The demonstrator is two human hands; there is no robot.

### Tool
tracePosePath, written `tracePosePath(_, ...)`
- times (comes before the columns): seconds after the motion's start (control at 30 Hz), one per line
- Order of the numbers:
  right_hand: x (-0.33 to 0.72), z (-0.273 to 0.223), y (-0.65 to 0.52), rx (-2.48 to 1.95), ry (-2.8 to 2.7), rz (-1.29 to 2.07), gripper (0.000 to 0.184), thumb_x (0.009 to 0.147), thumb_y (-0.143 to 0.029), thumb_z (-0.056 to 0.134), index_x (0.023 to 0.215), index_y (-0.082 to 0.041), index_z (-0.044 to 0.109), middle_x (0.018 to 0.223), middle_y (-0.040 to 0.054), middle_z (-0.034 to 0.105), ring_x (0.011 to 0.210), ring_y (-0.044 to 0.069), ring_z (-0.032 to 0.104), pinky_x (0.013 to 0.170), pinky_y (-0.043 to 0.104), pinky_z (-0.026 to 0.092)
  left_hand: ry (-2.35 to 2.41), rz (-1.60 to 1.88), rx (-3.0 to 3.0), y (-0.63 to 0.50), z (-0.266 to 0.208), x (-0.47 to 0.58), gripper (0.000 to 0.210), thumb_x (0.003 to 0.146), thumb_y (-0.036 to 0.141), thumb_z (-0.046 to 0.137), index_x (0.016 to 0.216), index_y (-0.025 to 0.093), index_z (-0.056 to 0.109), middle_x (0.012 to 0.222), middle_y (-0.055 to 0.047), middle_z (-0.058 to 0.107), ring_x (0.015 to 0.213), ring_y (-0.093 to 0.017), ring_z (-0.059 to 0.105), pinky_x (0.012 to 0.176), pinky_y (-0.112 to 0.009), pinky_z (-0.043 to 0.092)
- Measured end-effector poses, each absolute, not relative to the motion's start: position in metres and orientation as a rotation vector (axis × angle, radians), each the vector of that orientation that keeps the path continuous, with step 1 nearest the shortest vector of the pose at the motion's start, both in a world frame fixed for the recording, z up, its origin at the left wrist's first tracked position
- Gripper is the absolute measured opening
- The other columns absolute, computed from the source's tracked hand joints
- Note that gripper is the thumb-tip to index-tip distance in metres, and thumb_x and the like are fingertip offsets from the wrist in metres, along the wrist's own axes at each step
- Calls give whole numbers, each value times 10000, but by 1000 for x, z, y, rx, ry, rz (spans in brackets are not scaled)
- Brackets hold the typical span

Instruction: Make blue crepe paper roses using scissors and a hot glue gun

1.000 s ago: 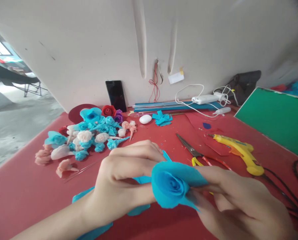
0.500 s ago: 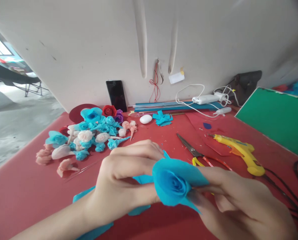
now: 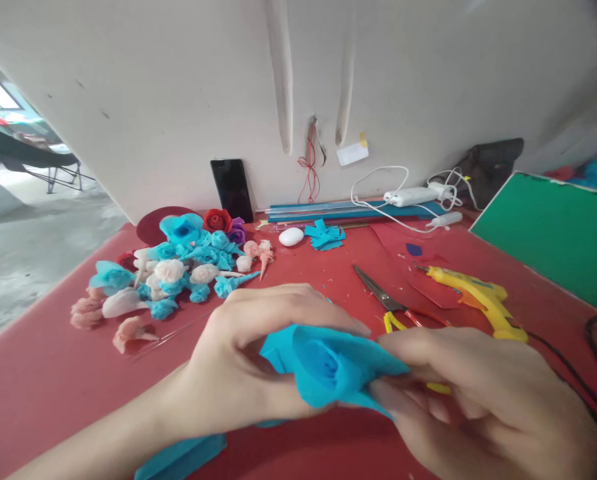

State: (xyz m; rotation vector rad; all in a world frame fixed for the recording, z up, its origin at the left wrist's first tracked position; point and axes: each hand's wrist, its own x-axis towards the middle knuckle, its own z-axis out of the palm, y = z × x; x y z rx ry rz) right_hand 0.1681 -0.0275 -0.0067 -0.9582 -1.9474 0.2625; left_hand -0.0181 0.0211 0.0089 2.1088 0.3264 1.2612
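Between my two hands is a blue crepe-paper flower [image 3: 323, 367], its rolled centre facing me and its outer petals flaring to both sides. My left hand [image 3: 248, 360] curls around the flower's left side, thumb below and fingers above. On the other side, my right hand [image 3: 473, 387] pinches the flower's right edge between thumb and fingers. Under my left wrist lies a folded strip of blue crepe paper [image 3: 183, 457], partly hidden by the arm. Scissors [image 3: 385, 297] with red and yellow handles rest just beyond my right hand, which covers part of them.
Left on the red table [image 3: 38, 380] is a pile of paper flowers [image 3: 171, 270]. A phone [image 3: 232, 190] leans on the wall. A yellow glue gun [image 3: 471, 293] lies right, before a green board [image 3: 553, 240]. Behind are a white egg-shaped object [image 3: 291, 237], blue paper scraps [image 3: 325, 235] and a power strip [image 3: 411, 196].
The flower has tipped and shifted slightly left, its centre less squarely toward me. My left fingers have moved over its top edge. My right hand keeps its pinch.
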Motion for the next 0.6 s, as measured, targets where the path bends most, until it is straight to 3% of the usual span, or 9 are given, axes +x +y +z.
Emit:
tracePosePath(0.2,177,-1,-26,-957,-2125,346,123,771,-95,500,722,-207,506,486,-98,455,369,11,387,344,85,262,174,1207,2281,26,6,-24,324,745,114,715,1041,123,583,884,-60,698,769,-155,673,748,-268,576)
tracePosePath(0.3,180,2,-27,-1044,-2218,390,144,784,-89,457,756,-199,546,490,-85,461,399,35,416,395,118,316,96,1113,2528,29,14,-26,216,777,113,678,971,113,581,785,-57,705,672,-156,654,698,-313,567)
tracePosePath(0.5,185,3,-25,-1074,-2296,574,126,841,-139,466,842,-212,568,528,-83,451,417,38,411,394,120,323,134,934,2806,30,26,-29,38,803,119,645,827,119,674,793,-60,728,657,-163,629,718,-328,538)
tracePosePath(0.6,192,5,-30,-1123,-2312,496,129,882,-205,479,951,-246,579,619,-65,559,496,56,517,416,130,365,115,926,2809,30,27,-29,58,825,129,627,825,118,684,801,-60,735,662,-164,630,713,-326,536)
